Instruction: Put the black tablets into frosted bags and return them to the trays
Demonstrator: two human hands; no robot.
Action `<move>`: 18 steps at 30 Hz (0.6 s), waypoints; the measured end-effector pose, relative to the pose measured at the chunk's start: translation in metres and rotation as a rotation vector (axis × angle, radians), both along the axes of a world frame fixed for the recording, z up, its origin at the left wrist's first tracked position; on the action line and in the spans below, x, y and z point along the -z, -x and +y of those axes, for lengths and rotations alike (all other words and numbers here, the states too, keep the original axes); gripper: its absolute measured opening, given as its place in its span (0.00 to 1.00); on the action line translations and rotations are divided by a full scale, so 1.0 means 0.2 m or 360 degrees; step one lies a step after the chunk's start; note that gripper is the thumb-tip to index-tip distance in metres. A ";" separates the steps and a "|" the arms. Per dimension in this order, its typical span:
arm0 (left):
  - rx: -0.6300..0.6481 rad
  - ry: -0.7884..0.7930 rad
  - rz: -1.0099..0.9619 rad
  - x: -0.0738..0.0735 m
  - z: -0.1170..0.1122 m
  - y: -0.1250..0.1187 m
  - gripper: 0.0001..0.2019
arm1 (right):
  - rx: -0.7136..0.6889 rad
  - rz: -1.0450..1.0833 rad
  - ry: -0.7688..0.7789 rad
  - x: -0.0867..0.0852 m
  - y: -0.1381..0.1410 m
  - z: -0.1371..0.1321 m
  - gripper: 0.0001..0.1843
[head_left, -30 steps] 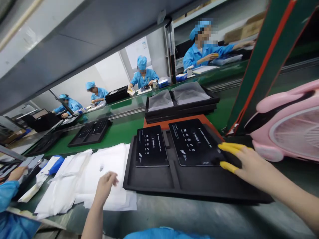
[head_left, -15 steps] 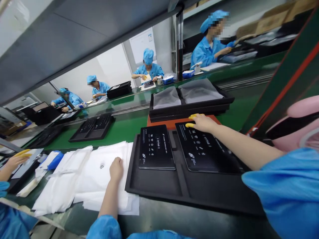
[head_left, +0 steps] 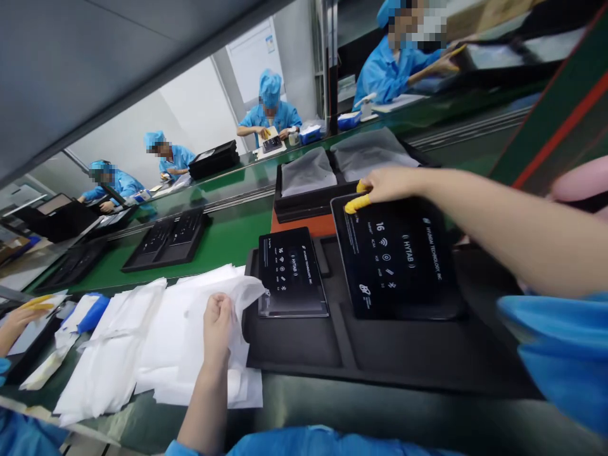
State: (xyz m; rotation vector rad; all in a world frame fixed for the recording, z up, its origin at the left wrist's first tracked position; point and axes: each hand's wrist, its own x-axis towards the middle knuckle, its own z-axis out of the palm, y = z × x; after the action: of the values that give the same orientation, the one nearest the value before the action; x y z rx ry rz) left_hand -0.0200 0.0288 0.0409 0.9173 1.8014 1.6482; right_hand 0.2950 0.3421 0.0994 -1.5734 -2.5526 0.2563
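White sleeve [head_left: 251, 290], left of black tray [head_left: 294, 345], pinched by left hand [head_left: 218, 326]. Right hand [head_left: 387, 185] clamps tablet [head_left: 403, 266] at far edge, over tray's right half. Second tablet [head_left: 293, 275], tray's left half. Neither sleeved yet.

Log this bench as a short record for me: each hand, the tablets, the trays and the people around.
Left hand: pinches a thin white sheet, edge raised, over a white stack
Right hand: yellow finger covers; grips the right tablet by its far edge, near the left corner
Right tablet: screen facing the camera, apparently tilted; contact with the front tray unclear
Left tablet: screen up, at the front tray's left compartment
Rear tray: black, with translucent bags
People: four in blue across the line; a co-worker's hand at far left
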 end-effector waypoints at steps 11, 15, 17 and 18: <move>0.0353 -0.0059 -0.0604 0.03 -0.06 -0.47 0.27 | 0.0414 0.0269 -0.0596 -0.49 -0.30 -1.08 0.27; 0.0238 0.0105 -0.0615 0.19 0.00 -0.54 0.20 | 0.0684 0.1407 -0.0770 -0.34 -0.38 -1.29 0.30; 0.0086 0.0093 -0.0641 0.22 0.01 -0.54 0.18 | 0.0719 0.1836 -0.0593 -0.20 -0.33 -1.35 0.29; 0.0031 0.0055 -0.0661 0.22 0.02 -0.53 0.18 | 0.0720 0.1975 -0.0439 -0.14 -0.29 -1.38 0.27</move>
State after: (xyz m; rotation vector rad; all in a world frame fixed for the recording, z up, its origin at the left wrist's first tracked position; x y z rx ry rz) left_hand 0.0865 0.0322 -0.0026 0.5247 1.5250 1.6450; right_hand 0.3527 0.0663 0.1271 -1.2116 -1.2050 0.5609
